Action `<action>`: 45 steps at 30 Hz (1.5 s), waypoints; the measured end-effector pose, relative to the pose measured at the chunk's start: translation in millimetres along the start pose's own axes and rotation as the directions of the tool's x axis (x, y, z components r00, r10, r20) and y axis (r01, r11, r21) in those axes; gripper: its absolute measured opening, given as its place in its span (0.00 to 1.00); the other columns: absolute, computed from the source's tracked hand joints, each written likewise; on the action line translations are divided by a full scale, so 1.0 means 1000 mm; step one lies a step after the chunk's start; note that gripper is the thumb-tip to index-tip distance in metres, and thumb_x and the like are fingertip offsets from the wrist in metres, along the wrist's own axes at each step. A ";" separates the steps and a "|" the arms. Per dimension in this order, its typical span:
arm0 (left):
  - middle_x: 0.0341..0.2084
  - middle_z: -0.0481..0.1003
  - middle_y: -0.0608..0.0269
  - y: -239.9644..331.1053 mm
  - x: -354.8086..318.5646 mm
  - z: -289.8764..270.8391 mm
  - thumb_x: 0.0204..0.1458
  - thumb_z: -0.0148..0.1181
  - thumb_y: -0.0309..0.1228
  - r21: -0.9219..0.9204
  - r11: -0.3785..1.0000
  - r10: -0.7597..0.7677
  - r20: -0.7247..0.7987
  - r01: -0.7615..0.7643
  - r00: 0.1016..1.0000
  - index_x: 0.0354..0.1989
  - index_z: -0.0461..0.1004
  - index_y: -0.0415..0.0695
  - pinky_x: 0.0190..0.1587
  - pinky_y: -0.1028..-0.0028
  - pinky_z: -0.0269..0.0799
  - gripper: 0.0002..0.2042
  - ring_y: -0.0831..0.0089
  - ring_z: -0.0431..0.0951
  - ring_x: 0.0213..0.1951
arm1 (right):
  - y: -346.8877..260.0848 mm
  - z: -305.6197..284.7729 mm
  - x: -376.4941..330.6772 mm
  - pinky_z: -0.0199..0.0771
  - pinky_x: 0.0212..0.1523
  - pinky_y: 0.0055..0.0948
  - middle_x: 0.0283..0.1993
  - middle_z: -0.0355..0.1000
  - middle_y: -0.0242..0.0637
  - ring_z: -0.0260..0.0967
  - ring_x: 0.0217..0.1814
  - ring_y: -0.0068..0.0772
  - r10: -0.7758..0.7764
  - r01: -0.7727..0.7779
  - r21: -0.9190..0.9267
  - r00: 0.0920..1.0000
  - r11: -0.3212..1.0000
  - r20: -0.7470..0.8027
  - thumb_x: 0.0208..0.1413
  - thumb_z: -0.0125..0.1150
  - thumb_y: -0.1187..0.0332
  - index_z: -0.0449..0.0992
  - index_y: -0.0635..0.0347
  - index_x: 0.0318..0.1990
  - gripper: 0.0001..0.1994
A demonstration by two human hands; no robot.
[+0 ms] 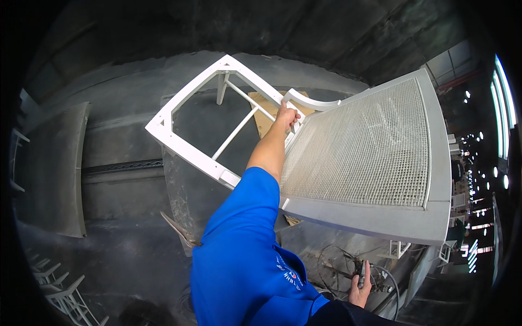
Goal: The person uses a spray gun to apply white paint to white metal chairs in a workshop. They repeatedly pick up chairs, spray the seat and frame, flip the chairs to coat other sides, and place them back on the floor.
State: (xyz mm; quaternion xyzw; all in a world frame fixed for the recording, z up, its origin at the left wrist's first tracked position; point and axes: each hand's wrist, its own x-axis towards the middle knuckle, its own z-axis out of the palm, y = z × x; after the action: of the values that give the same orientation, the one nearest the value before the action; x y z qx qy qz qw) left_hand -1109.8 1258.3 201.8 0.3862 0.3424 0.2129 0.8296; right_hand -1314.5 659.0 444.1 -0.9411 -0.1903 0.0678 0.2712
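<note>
A white chair frame [190,150] stands tilted before me, with an open seat and a woven cane back [361,144] on its right. My left hand [289,117] reaches up to the frame where seat and back meet, its fingers closed round the rear seat rail. Down at the lower right, my right hand [360,293] is wrapped round a spray gun [362,273], held apart from the chair. Its nozzle end is too small and dark to make out. A hose [396,290] curves down beside that hand.
Brown cardboard [265,127] lies under the chair on a dark, dusty support. A grey curved panel [57,171] stands at the left. More white chair frames [70,301] sit at the lower left. Bright lights [503,103] show at the far right, and a dark wall rises behind.
</note>
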 end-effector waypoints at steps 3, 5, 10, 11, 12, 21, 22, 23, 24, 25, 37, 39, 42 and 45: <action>0.27 0.78 0.60 0.000 -0.013 0.004 0.63 0.53 0.24 0.067 0.996 -0.068 0.022 0.066 0.997 0.69 0.60 0.42 0.19 0.73 0.61 0.24 0.77 0.69 0.19 | -0.001 -0.004 -0.006 0.67 0.66 0.39 0.65 0.74 0.57 0.72 0.66 0.44 0.054 -0.054 0.023 0.998 0.998 0.015 0.69 0.58 0.48 0.63 0.62 0.75 0.35; 0.25 0.77 0.60 0.012 -0.024 0.005 0.63 0.55 0.25 0.217 0.970 -0.119 0.054 0.105 0.991 0.54 0.74 0.38 0.19 0.72 0.61 0.12 0.76 0.69 0.19 | 0.010 -0.005 -0.002 0.69 0.63 0.37 0.62 0.75 0.54 0.73 0.62 0.40 -0.040 0.040 0.012 0.999 0.999 -0.002 0.69 0.59 0.50 0.62 0.61 0.75 0.34; 0.20 0.73 0.66 0.067 -0.095 0.009 0.62 0.63 0.30 0.280 0.943 0.146 0.137 -0.179 0.980 0.32 0.75 0.43 0.21 0.72 0.62 0.07 0.77 0.69 0.20 | 0.061 -0.017 0.015 0.71 0.60 0.37 0.59 0.77 0.51 0.73 0.56 0.37 -0.048 0.047 -0.008 0.996 0.999 -0.079 0.69 0.60 0.51 0.62 0.59 0.75 0.34; 0.21 0.73 0.67 0.080 -0.120 0.010 0.61 0.64 0.31 0.207 0.955 0.182 0.165 -0.214 0.969 0.32 0.74 0.44 0.22 0.72 0.63 0.08 0.77 0.69 0.21 | 0.070 -0.019 0.017 0.71 0.60 0.37 0.58 0.77 0.51 0.73 0.56 0.37 -0.106 0.107 0.002 0.989 0.994 -0.101 0.69 0.60 0.52 0.62 0.59 0.75 0.34; 0.23 0.74 0.67 0.089 -0.151 0.009 0.63 0.63 0.32 0.140 0.932 0.305 0.200 -0.335 0.931 0.32 0.74 0.43 0.26 0.73 0.66 0.09 0.77 0.71 0.24 | 0.079 -0.025 0.023 0.72 0.60 0.38 0.59 0.77 0.52 0.74 0.56 0.39 0.088 -0.085 0.084 0.996 0.993 -0.031 0.69 0.60 0.55 0.61 0.59 0.76 0.33; 0.55 0.70 0.49 -0.019 -0.420 0.026 0.53 0.67 0.65 0.462 0.267 0.939 0.073 -0.846 0.337 0.61 0.67 0.32 0.56 0.65 0.70 0.45 0.63 0.73 0.54 | 0.217 -0.079 0.069 0.66 0.70 0.38 0.70 0.69 0.53 0.66 0.73 0.42 0.073 -0.078 0.202 0.997 0.976 0.034 0.61 0.66 0.69 0.61 0.53 0.77 0.36; 0.56 0.69 0.47 -0.034 -0.419 0.038 0.48 0.72 0.64 0.579 0.293 0.943 -0.042 -0.761 0.331 0.63 0.63 0.31 0.57 0.62 0.69 0.49 0.60 0.72 0.56 | 0.234 -0.086 0.077 0.66 0.71 0.39 0.71 0.68 0.53 0.65 0.74 0.44 0.040 -0.054 0.235 0.997 0.970 0.063 0.59 0.68 0.69 0.61 0.53 0.77 0.37; 0.58 0.68 0.45 -0.047 -0.417 0.047 0.44 0.76 0.63 0.693 0.306 0.946 -0.143 -0.653 0.291 0.66 0.60 0.31 0.59 0.58 0.68 0.54 0.57 0.71 0.58 | 0.250 -0.094 0.085 0.65 0.72 0.40 0.72 0.67 0.53 0.64 0.75 0.45 0.055 -0.068 0.177 0.995 0.982 0.080 0.58 0.69 0.70 0.61 0.53 0.76 0.39; 0.55 0.71 0.42 -0.050 -0.403 0.051 0.37 0.84 0.56 0.807 0.289 0.956 -0.209 -0.515 0.207 0.66 0.57 0.31 0.58 0.55 0.70 0.57 0.52 0.75 0.57 | 0.264 -0.101 0.091 0.65 0.72 0.40 0.72 0.67 0.53 0.64 0.75 0.46 0.014 -0.027 0.136 0.995 0.990 0.097 0.56 0.70 0.71 0.61 0.54 0.76 0.40; 0.49 0.75 0.44 -0.047 -0.387 0.053 0.36 0.85 0.55 0.882 0.269 0.963 -0.248 -0.388 0.104 0.62 0.61 0.30 0.56 0.55 0.72 0.53 0.51 0.77 0.53 | 0.276 -0.107 0.099 0.65 0.73 0.41 0.72 0.67 0.53 0.65 0.75 0.47 -0.033 0.022 0.102 0.993 0.995 0.111 0.54 0.72 0.71 0.60 0.54 0.76 0.41; 0.39 0.83 0.50 0.035 -0.456 0.124 0.40 0.84 0.48 0.952 0.154 0.979 -0.183 -0.264 -0.090 0.44 0.80 0.34 0.51 0.60 0.78 0.32 0.58 0.84 0.42 | 0.295 -0.182 0.197 0.82 0.54 0.43 0.67 0.71 0.52 0.70 0.69 0.54 -0.213 0.243 0.049 0.716 0.969 0.665 0.37 0.82 0.40 0.67 0.50 0.73 0.54; 0.43 0.83 0.47 0.081 -0.473 0.135 0.39 0.84 0.51 0.962 0.133 0.988 -0.148 -0.237 -0.045 0.46 0.81 0.32 0.55 0.60 0.76 0.35 0.57 0.83 0.46 | 0.273 -0.146 0.224 0.72 0.67 0.48 0.70 0.68 0.55 0.64 0.73 0.58 -0.318 0.404 0.046 0.639 0.914 0.700 0.38 0.81 0.39 0.66 0.51 0.74 0.54; 0.49 0.81 0.42 0.152 -0.479 0.142 0.39 0.82 0.53 0.963 0.168 0.985 -0.157 -0.211 0.067 0.51 0.80 0.29 0.60 0.61 0.74 0.40 0.55 0.82 0.52 | 0.245 -0.066 0.249 0.59 0.76 0.48 0.75 0.61 0.56 0.56 0.78 0.59 -0.433 0.516 0.142 0.502 0.845 0.749 0.39 0.81 0.40 0.62 0.55 0.75 0.56; 0.55 0.78 0.38 0.207 -0.469 0.146 0.39 0.81 0.54 0.976 0.196 0.971 -0.180 -0.094 0.157 0.55 0.78 0.27 0.64 0.62 0.72 0.44 0.53 0.80 0.57 | 0.222 0.002 0.274 0.59 0.77 0.48 0.76 0.57 0.58 0.54 0.79 0.58 -0.520 0.550 0.243 0.429 0.799 0.738 0.38 0.81 0.40 0.58 0.55 0.77 0.59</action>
State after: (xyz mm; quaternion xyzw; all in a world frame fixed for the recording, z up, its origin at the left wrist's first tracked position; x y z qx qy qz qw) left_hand -1337.9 1022.5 622.4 0.6628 0.5332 0.5212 0.0695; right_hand -992.2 594.3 316.5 -0.7106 -0.5768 0.3731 0.1524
